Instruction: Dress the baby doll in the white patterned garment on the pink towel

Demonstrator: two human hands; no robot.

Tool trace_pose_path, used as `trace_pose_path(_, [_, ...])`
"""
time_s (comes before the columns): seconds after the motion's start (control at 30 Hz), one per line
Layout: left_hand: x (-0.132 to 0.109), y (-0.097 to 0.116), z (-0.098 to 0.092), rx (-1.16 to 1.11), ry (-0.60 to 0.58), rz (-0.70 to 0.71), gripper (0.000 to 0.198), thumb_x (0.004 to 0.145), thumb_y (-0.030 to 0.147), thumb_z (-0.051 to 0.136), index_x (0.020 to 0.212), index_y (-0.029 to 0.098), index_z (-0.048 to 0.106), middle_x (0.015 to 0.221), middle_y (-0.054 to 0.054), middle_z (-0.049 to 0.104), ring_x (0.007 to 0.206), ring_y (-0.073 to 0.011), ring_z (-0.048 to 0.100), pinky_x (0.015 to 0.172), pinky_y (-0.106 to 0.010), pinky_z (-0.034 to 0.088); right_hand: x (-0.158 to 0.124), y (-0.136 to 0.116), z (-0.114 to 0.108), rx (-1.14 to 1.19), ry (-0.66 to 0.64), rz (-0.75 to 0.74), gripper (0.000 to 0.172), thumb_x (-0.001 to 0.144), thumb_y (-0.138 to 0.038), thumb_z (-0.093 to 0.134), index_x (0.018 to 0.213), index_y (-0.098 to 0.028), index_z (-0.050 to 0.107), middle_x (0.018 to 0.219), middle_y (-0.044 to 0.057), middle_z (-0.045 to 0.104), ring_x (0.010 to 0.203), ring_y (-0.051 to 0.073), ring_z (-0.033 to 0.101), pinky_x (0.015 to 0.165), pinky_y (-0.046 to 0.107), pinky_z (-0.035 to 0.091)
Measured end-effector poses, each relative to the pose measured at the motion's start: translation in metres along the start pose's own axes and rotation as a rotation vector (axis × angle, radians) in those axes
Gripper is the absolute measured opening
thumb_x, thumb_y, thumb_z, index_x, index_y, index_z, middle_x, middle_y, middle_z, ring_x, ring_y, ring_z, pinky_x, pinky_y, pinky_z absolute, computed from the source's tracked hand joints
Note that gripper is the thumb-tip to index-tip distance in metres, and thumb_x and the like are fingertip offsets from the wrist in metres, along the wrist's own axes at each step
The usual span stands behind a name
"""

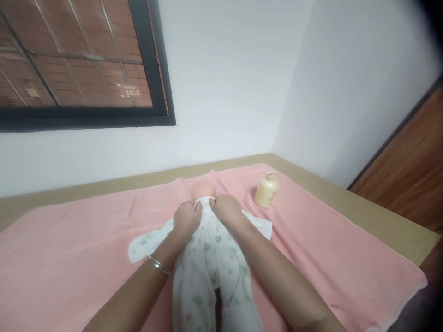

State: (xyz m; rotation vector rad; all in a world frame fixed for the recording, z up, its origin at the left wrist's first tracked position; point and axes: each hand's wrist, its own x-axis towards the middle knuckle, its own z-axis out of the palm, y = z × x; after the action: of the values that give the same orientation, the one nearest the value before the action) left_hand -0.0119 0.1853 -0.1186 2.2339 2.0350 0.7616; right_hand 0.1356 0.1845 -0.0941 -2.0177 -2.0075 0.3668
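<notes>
A baby doll lies on its back on a pink towel, its head toward the wall. It wears a white romper printed with small green figures. My left hand and my right hand both pinch the romper's cloth at the neck, one on each side of the collar, fingers closed. A thin bangle sits on my left wrist. The doll's face is hidden from here.
A pale yellow pump bottle stands on the towel to the right of the doll's head. The towel covers a tan table set in a white wall corner. A dark-framed window is up left, a wooden door at right.
</notes>
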Motion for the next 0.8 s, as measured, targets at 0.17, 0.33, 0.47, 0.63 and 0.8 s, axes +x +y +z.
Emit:
trace_pose_path(0.17, [-0.001, 0.001, -0.001, 0.018, 0.002, 0.003, 0.041, 0.087, 0.038, 0.029, 0.068, 0.017, 0.059, 0.07, -0.007, 0.061, 0.066, -0.0177, 0.053, 0.058, -0.027, 0.032, 0.002, 0.002, 0.002, 0.068, -0.015, -0.007, 0.05, 0.087, -0.051, 0.031, 0.099, -0.016, 0.064, 0.099, 0.015, 0.065, 0.089, 0.028, 0.06, 0.071, 0.034, 0.042])
trace_pose_path(0.33, [-0.003, 0.004, -0.003, 0.05, 0.072, 0.086, 0.037, 0.086, 0.036, 0.032, 0.069, 0.017, 0.059, 0.073, -0.007, 0.062, 0.073, -0.0183, 0.054, 0.063, -0.026, 0.034, 0.011, 0.014, -0.002, 0.175, -0.176, 0.029, 0.058, 0.084, -0.059, 0.032, 0.098, -0.015, 0.065, 0.1, 0.015, 0.066, 0.087, 0.026, 0.062, 0.067, 0.031, 0.043])
trace_pose_path(0.47, [0.003, 0.0, -0.003, -0.038, -0.109, -0.079, 0.042, 0.086, 0.042, 0.03, 0.077, 0.017, 0.063, 0.08, -0.009, 0.066, 0.073, -0.0203, 0.058, 0.06, -0.027, 0.034, -0.005, -0.001, -0.007, 0.025, -0.02, -0.02, 0.05, 0.086, -0.052, 0.031, 0.092, -0.017, 0.067, 0.094, 0.013, 0.067, 0.086, 0.027, 0.061, 0.07, 0.034, 0.042])
trace_pose_path(0.63, [0.004, -0.002, -0.002, -0.053, -0.172, -0.096, 0.051, 0.087, 0.048, 0.026, 0.078, 0.016, 0.065, 0.081, -0.012, 0.067, 0.074, -0.0212, 0.059, 0.061, -0.027, 0.035, -0.009, -0.005, -0.004, 0.052, -0.023, -0.059, 0.051, 0.084, -0.056, 0.034, 0.093, -0.017, 0.067, 0.091, 0.012, 0.067, 0.085, 0.025, 0.061, 0.07, 0.031, 0.042])
trace_pose_path(0.8, [-0.003, 0.002, -0.001, 0.024, 0.054, 0.042, 0.04, 0.085, 0.039, 0.032, 0.074, 0.017, 0.063, 0.078, -0.008, 0.065, 0.078, -0.0193, 0.057, 0.067, -0.027, 0.037, 0.007, 0.011, 0.0, 0.139, -0.108, 0.056, 0.056, 0.085, -0.056, 0.032, 0.101, -0.013, 0.064, 0.104, 0.017, 0.064, 0.09, 0.026, 0.061, 0.07, 0.031, 0.042])
